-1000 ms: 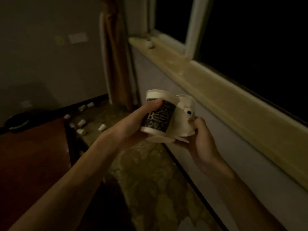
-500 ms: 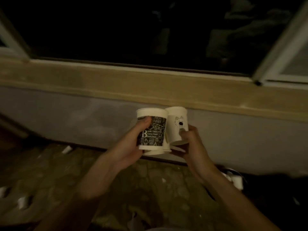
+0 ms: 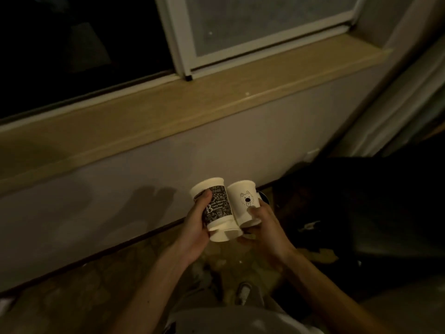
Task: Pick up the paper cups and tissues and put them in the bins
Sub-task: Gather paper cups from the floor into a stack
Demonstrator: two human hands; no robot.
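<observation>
Head view, the only one you've got: both hands are loaded, chest height, in front of the wall under the windowsill (image 3: 216, 112). Your left hand (image 3: 195, 227) is wrapped round the black printed cup (image 3: 216, 208), thumb across the front near the rim, with what looks like a plain pale cup or two (image 3: 224, 233) nested under its base. Your right hand (image 3: 265, 230) pinches the white cup (image 3: 243, 203), the one with the dog face, low on its side with the thumb on the front. The two cups touch side by side, rims up, long axes near vertical with the tops leaning a little to your left. The relation that matters is that no bin is plainly in view. There's a dark rim (image 3: 263, 196) just behind the white cup, on the floor (image 3: 96, 297) by the wall. It may be a bin mouth, but it's too dim to call. If it is, it lies ahead and below, on the right hand's side, so that hand is nearer. I'd drop the white cup first and bring the left-hand stack across after.
</observation>
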